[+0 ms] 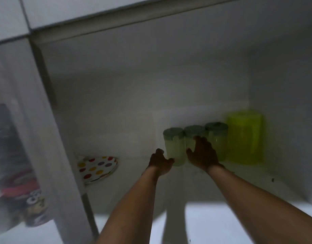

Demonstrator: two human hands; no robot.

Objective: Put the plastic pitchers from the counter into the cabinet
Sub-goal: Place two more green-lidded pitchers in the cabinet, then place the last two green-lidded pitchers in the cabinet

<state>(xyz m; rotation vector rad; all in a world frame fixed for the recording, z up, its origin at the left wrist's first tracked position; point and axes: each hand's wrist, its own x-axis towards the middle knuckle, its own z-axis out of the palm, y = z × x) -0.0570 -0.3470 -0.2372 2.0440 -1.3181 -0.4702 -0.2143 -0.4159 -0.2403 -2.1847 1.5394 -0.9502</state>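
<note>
three pale pitchers with dark lids stand in a row on the cabinet shelf (239, 175), beside a yellow-green container (245, 138). our left hand (160, 162) touches the left pitcher (174, 147) low, fingers loosely curled. our right hand (202, 154), fingers spread, rests against the middle pitcher (191, 136); the right pitcher (217, 138) stands free. we judge them light, stiff, smooth; grip the body below the lid.

Both forearms bare, no sleeves in view. Left hand (160, 162) & right hand (202, 154): no rings, no gloves seen.
</note>
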